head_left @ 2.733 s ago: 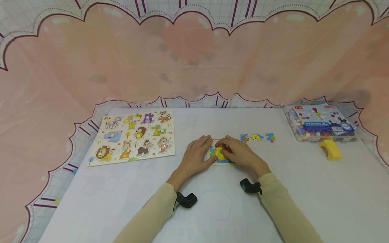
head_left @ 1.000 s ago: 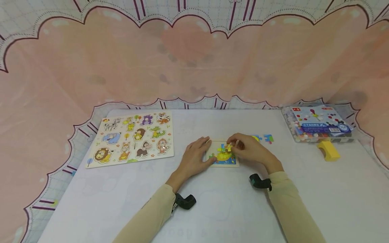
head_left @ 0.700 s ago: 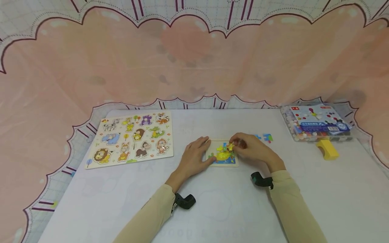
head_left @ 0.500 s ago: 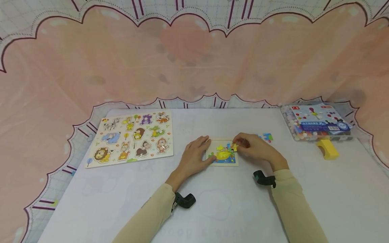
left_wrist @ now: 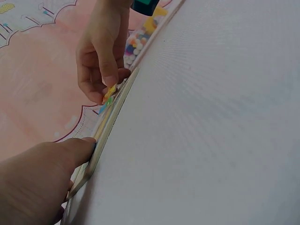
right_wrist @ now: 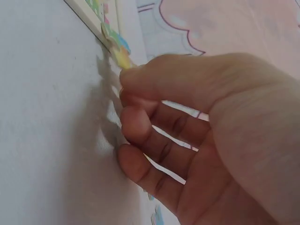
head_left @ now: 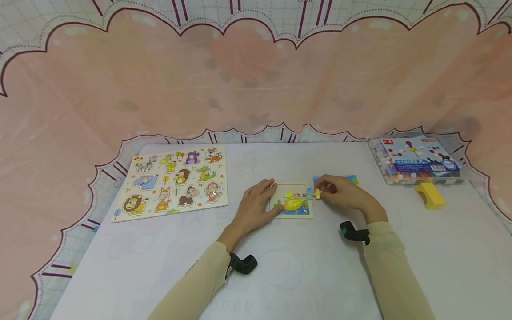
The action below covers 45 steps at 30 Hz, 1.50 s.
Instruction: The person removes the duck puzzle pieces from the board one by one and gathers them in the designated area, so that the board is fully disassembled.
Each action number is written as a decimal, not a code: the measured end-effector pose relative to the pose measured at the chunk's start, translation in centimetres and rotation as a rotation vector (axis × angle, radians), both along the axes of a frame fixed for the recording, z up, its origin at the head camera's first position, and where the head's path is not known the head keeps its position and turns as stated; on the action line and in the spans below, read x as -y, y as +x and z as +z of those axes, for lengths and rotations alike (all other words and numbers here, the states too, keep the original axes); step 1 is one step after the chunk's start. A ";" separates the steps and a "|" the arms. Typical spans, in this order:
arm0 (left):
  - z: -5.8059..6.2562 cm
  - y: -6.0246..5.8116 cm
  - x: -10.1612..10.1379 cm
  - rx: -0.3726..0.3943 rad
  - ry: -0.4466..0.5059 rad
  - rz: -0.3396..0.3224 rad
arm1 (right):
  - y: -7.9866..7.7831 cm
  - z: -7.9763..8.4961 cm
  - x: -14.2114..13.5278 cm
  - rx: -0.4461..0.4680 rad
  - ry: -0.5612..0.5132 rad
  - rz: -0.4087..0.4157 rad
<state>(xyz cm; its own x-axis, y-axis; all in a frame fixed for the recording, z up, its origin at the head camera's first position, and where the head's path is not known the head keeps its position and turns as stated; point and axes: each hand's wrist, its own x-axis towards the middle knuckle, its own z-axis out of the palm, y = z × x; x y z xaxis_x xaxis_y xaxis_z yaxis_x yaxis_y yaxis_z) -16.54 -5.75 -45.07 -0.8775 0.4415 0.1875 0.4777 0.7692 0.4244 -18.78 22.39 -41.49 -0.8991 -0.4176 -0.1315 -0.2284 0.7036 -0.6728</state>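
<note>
My left hand (head_left: 257,203) rests on the left side of a small wooden jigsaw tray (head_left: 292,216), thumb pressing its surface. The tray bears a yellow duck picture, with a pale pinkish gap at its upper right. Between thumb and forefinger, my right hand (head_left: 343,192) pinches a yellow, green and blue puzzle piece (head_left: 316,194) just beyond the tray's right rim. The right wrist view shows this piece (right_wrist: 123,57) tilted close to the tray's edge, its other fingers loosely curled. Loose puzzle pieces (head_left: 353,179) lie behind the right hand, partly hidden.
A large animal puzzle board (head_left: 172,183) lies on the left of the white table (head_left: 272,280). At the back right stands a clear box of coloured balls (head_left: 416,162), with a yellow arch block (head_left: 431,195) before it. A patterned curtain (head_left: 248,89) hangs behind.
My right hand has lifted a piece from the tray's upper right and carried it rightward past the rim, uncovering the pale gap. The left hand has stayed on the tray.
</note>
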 end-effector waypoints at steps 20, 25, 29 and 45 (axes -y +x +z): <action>-0.1 -0.1 0.0 -0.013 0.004 -0.008 | -0.1 0.3 -1.3 0.051 0.027 -0.018; -0.2 -0.1 0.1 -0.013 0.001 -0.007 | -0.1 0.3 -1.3 0.058 0.036 -0.028; -0.2 -0.1 0.1 -0.017 0.006 -0.009 | -0.1 0.4 -1.3 0.054 0.035 -0.033; 0.0 0.0 0.1 -0.032 0.020 -0.012 | 0.0 0.5 -1.3 0.038 0.014 -0.029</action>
<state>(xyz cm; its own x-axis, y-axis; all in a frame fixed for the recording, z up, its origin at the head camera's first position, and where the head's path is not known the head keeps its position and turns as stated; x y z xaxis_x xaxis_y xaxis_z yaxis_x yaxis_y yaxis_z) -16.49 -5.83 -45.10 -0.8654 0.4478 0.2248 0.5007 0.7546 0.4241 -18.79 23.74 -41.03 -0.9050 -0.3894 -0.1714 -0.1824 0.7191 -0.6705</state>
